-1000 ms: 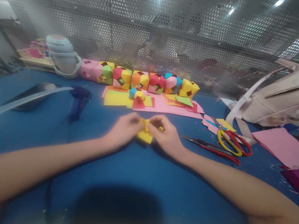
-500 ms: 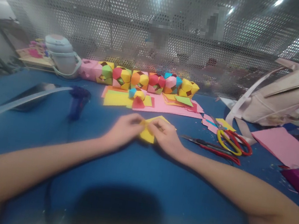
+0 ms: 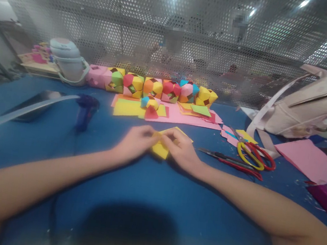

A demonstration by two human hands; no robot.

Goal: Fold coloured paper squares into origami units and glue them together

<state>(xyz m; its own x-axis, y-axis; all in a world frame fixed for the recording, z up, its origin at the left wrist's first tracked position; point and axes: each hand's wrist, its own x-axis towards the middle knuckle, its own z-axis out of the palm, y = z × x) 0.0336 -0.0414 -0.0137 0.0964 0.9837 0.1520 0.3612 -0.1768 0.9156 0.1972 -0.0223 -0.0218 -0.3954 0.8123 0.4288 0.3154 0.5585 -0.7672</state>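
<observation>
Between my two hands is a yellow sheet of paper (image 3: 161, 150), partly folded, low over the blue table. My left hand (image 3: 138, 141) pinches its left side with thumb and forefinger. From the right, my right hand (image 3: 182, 147) grips the same paper, and the fingertips of both hands meet near its middle. One corner of the paper shows beyond the right fingers; the rest of its far part is covered by the hands. Just behind lies a stack of yellow sheets (image 3: 125, 108) with a small multicoloured folded paper piece (image 3: 152, 105) on it.
Folded paper balls (image 3: 153, 88) line the back by a perforated metal screen. Scissors (image 3: 251, 155) and a red-handled cutting tool (image 3: 237, 163) lie right, near pink paper (image 3: 310, 160) and a pale bag (image 3: 308, 106). A blue glue gun (image 3: 86, 111) and a white lidded container (image 3: 69, 64) stand left.
The near corner of the yellow paper has shifted slightly between my fingers. Both hands stay in almost the same place and keep their hold.
</observation>
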